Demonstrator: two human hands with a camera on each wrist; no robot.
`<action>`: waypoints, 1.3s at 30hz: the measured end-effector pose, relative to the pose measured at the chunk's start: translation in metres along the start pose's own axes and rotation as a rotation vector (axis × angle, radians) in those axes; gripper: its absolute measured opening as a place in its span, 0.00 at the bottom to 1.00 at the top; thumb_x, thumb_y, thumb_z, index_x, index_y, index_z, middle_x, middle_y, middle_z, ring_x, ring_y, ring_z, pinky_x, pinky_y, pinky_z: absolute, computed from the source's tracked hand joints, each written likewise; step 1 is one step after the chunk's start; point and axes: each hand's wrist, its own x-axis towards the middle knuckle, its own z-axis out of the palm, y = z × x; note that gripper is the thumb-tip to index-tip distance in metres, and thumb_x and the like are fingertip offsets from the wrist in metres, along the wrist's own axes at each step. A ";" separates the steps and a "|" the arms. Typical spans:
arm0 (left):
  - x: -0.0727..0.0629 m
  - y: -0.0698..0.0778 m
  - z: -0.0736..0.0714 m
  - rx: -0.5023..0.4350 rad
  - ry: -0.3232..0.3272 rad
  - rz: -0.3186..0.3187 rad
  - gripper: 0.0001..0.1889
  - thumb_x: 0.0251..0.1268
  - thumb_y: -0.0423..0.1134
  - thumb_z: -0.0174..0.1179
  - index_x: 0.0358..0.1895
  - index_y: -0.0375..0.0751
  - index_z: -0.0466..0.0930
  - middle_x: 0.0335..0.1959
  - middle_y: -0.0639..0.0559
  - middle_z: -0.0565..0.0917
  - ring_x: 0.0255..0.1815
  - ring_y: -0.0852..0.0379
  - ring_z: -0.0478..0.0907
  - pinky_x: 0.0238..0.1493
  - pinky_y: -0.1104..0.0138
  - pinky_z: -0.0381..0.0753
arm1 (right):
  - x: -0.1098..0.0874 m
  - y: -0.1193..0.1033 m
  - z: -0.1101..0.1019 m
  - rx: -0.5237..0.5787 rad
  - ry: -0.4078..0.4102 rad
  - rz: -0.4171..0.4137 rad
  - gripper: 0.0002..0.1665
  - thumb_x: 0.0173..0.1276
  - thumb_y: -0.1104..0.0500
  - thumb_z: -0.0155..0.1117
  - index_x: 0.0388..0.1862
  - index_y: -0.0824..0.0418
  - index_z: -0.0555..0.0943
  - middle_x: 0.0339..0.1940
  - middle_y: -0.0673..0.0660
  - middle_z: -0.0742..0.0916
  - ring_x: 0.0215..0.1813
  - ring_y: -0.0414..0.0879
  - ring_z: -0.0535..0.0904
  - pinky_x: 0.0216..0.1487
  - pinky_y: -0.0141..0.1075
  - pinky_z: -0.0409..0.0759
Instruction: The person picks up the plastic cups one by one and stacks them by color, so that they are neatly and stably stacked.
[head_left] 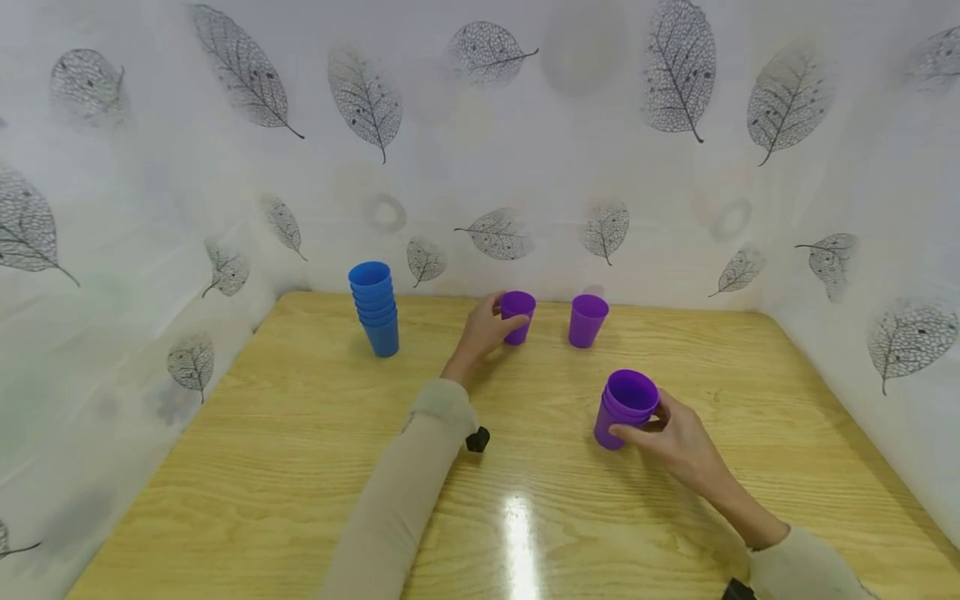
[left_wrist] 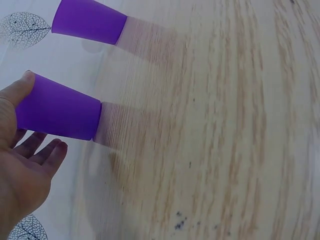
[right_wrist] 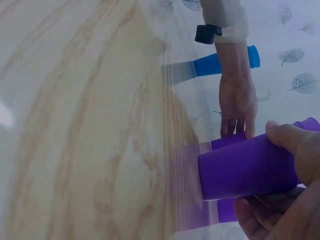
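My left hand [head_left: 482, 332] holds a purple cup [head_left: 516, 310] near the back of the table, thumb on the near side. In the left wrist view the thumb lies at the rim of this purple cup [left_wrist: 60, 107], with fingers below it. A second purple cup [head_left: 587, 322] stands upright just right of it, untouched. My right hand [head_left: 686, 442] grips a short stack of nested purple cups [head_left: 619, 421], closer to me and to the right. The right wrist view shows thumb and fingers on either side of the stack [right_wrist: 245, 170].
A tall stack of nested blue cups [head_left: 382, 329] stands at the back left, left of my left hand. The wooden table [head_left: 300, 467] ends at a leaf-patterned curtain [head_left: 450, 167] behind and on both sides. Black wrist devices [head_left: 477, 439] sit by the sleeves.
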 end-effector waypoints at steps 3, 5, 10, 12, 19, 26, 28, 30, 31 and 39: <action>-0.002 0.002 -0.004 -0.005 0.000 -0.005 0.37 0.68 0.44 0.70 0.75 0.34 0.66 0.69 0.36 0.76 0.71 0.41 0.73 0.71 0.54 0.73 | 0.000 0.000 -0.001 -0.005 -0.005 0.001 0.36 0.62 0.59 0.80 0.66 0.69 0.76 0.50 0.63 0.88 0.45 0.40 0.85 0.43 0.32 0.86; -0.003 0.003 -0.007 0.001 0.008 -0.005 0.37 0.68 0.44 0.70 0.75 0.33 0.66 0.68 0.36 0.77 0.70 0.42 0.74 0.71 0.55 0.73 | 0.000 0.000 -0.001 -0.008 -0.006 -0.002 0.37 0.62 0.59 0.80 0.66 0.69 0.76 0.50 0.63 0.88 0.45 0.41 0.85 0.43 0.32 0.86; -0.004 0.003 -0.015 0.032 0.028 0.003 0.38 0.68 0.47 0.70 0.75 0.33 0.66 0.67 0.36 0.78 0.68 0.42 0.76 0.70 0.55 0.75 | 0.001 -0.001 -0.002 -0.012 -0.004 -0.012 0.36 0.62 0.59 0.80 0.66 0.69 0.76 0.50 0.63 0.88 0.44 0.40 0.85 0.42 0.32 0.86; -0.005 0.003 -0.019 0.033 0.029 0.001 0.39 0.67 0.48 0.71 0.75 0.33 0.66 0.67 0.36 0.78 0.68 0.41 0.76 0.69 0.54 0.75 | 0.002 -0.001 -0.002 -0.013 -0.006 -0.014 0.36 0.62 0.59 0.80 0.66 0.70 0.76 0.50 0.64 0.88 0.44 0.40 0.85 0.42 0.32 0.86; -0.015 0.007 -0.030 0.023 0.004 -0.007 0.39 0.67 0.49 0.71 0.74 0.34 0.67 0.68 0.36 0.77 0.68 0.41 0.76 0.69 0.52 0.76 | 0.002 -0.001 -0.002 -0.024 -0.008 -0.013 0.36 0.62 0.59 0.80 0.65 0.71 0.76 0.50 0.64 0.88 0.43 0.41 0.85 0.42 0.32 0.86; -0.025 0.018 -0.039 0.007 -0.036 -0.009 0.38 0.67 0.51 0.70 0.74 0.36 0.68 0.66 0.38 0.79 0.67 0.42 0.77 0.68 0.52 0.77 | 0.002 -0.001 -0.002 -0.029 -0.010 -0.013 0.36 0.62 0.59 0.80 0.65 0.71 0.76 0.49 0.64 0.88 0.43 0.41 0.85 0.42 0.32 0.86; -0.028 0.021 -0.040 0.010 -0.039 -0.011 0.38 0.67 0.52 0.70 0.74 0.36 0.68 0.66 0.39 0.79 0.67 0.43 0.77 0.68 0.52 0.77 | 0.002 -0.001 -0.002 -0.031 -0.008 -0.013 0.36 0.62 0.59 0.80 0.65 0.70 0.76 0.49 0.64 0.88 0.43 0.41 0.85 0.41 0.32 0.86; -0.032 0.026 -0.041 0.011 -0.043 -0.007 0.38 0.67 0.52 0.70 0.73 0.36 0.68 0.65 0.39 0.79 0.66 0.43 0.77 0.67 0.52 0.78 | 0.002 -0.001 -0.002 -0.029 -0.009 -0.014 0.36 0.62 0.59 0.80 0.65 0.70 0.76 0.49 0.63 0.88 0.42 0.41 0.85 0.41 0.32 0.86; -0.034 0.028 -0.041 0.011 -0.048 -0.001 0.38 0.67 0.52 0.70 0.73 0.35 0.69 0.65 0.39 0.80 0.65 0.43 0.78 0.67 0.52 0.78 | 0.002 -0.001 -0.002 -0.028 -0.010 -0.015 0.36 0.62 0.59 0.80 0.65 0.70 0.76 0.49 0.63 0.88 0.42 0.41 0.85 0.41 0.32 0.86; -0.053 0.050 -0.034 -0.031 -0.126 0.063 0.33 0.66 0.49 0.71 0.69 0.36 0.74 0.60 0.42 0.83 0.60 0.47 0.81 0.62 0.55 0.81 | 0.000 -0.001 -0.002 -0.022 -0.017 -0.017 0.36 0.62 0.59 0.80 0.65 0.70 0.76 0.49 0.62 0.88 0.43 0.40 0.85 0.41 0.32 0.86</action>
